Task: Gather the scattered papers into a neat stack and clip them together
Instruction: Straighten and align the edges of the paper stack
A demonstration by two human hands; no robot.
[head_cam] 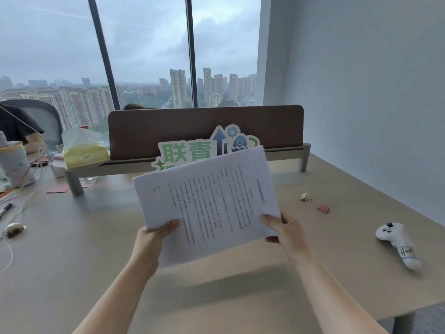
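Observation:
I hold a stack of white printed papers up above the beige desk, tilted with the text running sideways. My left hand grips the stack's lower left edge, thumb on top. My right hand grips its lower right corner, thumb on the front sheet. Two binder clips lie on the desk to the right of the papers: a gold one and a pink one. Both clips are apart from my hands.
A white handheld controller lies at the right. A brown divider panel with a green-lettered cutout sign stands behind the papers. A tissue box, cables, a pen and another person's seat are at the left.

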